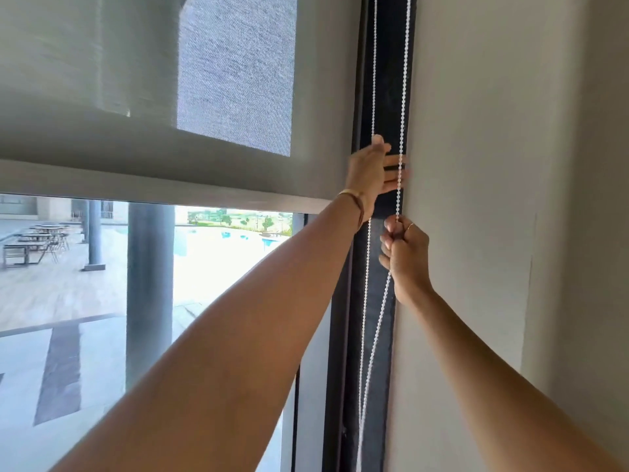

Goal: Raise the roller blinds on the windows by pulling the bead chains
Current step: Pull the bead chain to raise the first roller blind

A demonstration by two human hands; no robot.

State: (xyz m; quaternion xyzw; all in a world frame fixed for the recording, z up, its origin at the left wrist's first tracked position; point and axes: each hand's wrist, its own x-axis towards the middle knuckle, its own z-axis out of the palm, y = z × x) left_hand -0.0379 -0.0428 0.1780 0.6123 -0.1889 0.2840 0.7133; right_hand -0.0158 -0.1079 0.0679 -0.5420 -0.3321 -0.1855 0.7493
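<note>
**Both hands at the bead chain beside a half-raised blind**

The white bead chain (403,107) hangs in two strands down the dark window frame (388,80), against the wall (476,165). The right hand (406,253) is fisted around the right strand, fingers (386,245) curled tight on the beads. Above it, the left hand (369,172) reaches up with fingers spread loosely, the right strand crossing them; whether it grips is unclear. The roller blind (153,148) has its bottom bar (170,190) partway up the glass.

No readable text, label, brand, number or sign appears anywhere in this view.
</note>
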